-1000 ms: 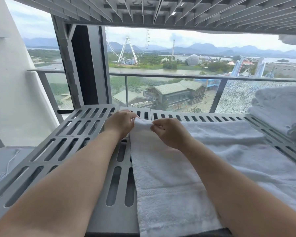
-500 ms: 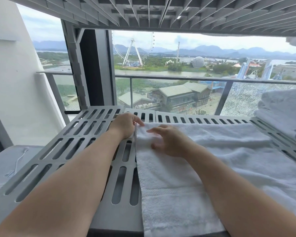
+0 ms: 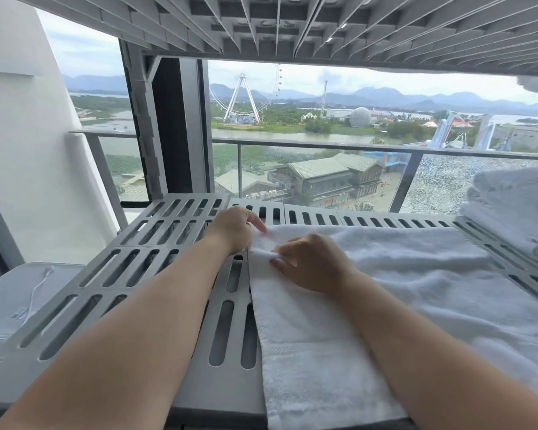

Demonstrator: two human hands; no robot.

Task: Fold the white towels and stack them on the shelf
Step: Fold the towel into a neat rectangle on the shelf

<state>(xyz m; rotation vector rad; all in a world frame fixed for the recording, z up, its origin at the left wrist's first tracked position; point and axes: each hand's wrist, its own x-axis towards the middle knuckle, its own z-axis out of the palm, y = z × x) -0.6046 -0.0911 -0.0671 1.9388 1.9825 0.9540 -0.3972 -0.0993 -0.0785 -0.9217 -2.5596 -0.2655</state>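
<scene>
Since half a second ago the right hand (image 3: 312, 262) has curled from a flat, spread rest on the cloth into a pinch, and the left hand (image 3: 235, 228) has stayed at the far left corner of the towel. In the head view, a white towel (image 3: 370, 305) lies spread over the grey slotted shelf (image 3: 156, 262), its left edge running straight toward the camera and hanging over the near rim. The left hand's fingers (image 3: 257, 223) are loosely bent, the index tip touching the towel's far edge; whether they actually grip the cloth I cannot tell. The right hand's fingers are drawn narrow, thumb and forefinger nipping a small raised ridge of the towel just beside the left edge, near the left hand. Both forearms reach in from the bottom of the view. At the right edge a stack of folded towels (image 3: 516, 209) sits on the same shelf, apart from the spread towel. Another slatted shelf (image 3: 323, 23) spans overhead. Lower left, a white cable (image 3: 38, 290) lies on a pale surface beneath the shelf level.
</scene>
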